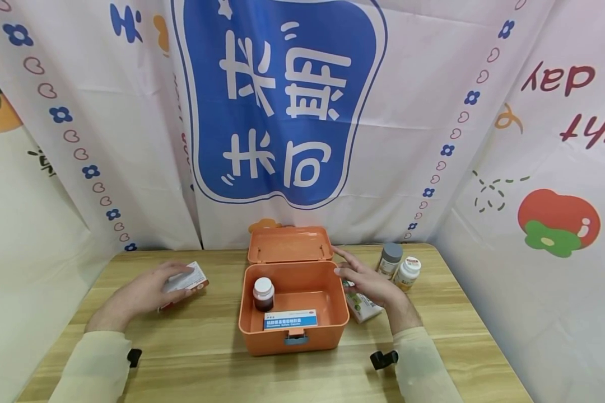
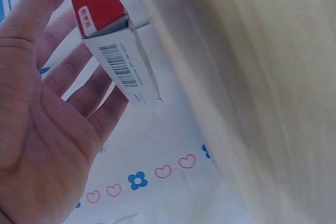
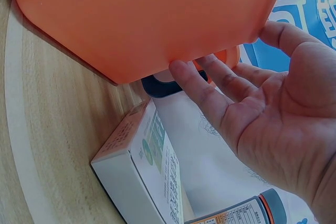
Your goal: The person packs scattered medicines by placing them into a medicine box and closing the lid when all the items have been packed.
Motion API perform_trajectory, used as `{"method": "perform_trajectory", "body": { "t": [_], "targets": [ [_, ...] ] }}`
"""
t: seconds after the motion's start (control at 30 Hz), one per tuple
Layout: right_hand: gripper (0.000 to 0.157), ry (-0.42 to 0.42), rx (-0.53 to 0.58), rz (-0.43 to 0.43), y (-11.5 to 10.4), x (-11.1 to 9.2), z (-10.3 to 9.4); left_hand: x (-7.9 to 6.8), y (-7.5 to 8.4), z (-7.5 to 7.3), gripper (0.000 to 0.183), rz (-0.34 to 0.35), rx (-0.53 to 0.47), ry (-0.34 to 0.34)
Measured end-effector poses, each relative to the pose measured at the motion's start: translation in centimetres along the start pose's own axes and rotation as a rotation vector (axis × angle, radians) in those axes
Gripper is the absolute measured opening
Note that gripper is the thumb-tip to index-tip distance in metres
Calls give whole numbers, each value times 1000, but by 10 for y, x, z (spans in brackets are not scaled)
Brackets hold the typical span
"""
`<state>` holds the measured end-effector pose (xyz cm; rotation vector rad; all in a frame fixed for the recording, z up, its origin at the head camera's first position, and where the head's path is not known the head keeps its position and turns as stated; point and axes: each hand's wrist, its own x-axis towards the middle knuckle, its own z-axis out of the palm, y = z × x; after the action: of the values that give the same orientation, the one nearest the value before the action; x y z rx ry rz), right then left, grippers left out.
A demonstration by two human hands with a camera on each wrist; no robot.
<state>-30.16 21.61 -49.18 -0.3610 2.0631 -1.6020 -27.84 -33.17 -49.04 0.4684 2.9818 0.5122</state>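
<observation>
My left hand [image 1: 153,288] holds a white and red medicine box [image 1: 194,278] over the left side of the table. In the left wrist view, the thumb and fingers pinch this box, whose barcode side [image 2: 123,69] faces the camera. At the middle stands an orange storage box [image 1: 294,346], its lid [image 1: 289,244] tipped back. Inside it are a dark bottle with a white cap [image 1: 264,294] and a blue and white medicine box [image 1: 289,319]. My right hand [image 1: 370,280] touches the storage box's right rim with its fingers fairly straight; in the right wrist view fingertips [image 3: 181,69] meet the orange wall.
Below my right hand lies a white and green medicine box [image 1: 364,309]. Behind it, to the right, stand a grey-capped bottle [image 1: 390,258] and a white-capped bottle [image 1: 408,273]. Printed cloth [image 1: 408,140] hangs round the back and sides of the wooden table [image 1: 196,364].
</observation>
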Motion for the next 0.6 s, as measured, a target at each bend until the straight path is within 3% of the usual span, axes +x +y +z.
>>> {"method": "perform_trajectory", "body": {
  "t": [0.13,0.6],
  "targets": [
    [69,-3,0,2,0,0,0,2,4,-4,68,-7,9,14],
    [69,-6,4,-8,-1,0,1,1,29,-19,66,66,-23,80]
  ]
}}
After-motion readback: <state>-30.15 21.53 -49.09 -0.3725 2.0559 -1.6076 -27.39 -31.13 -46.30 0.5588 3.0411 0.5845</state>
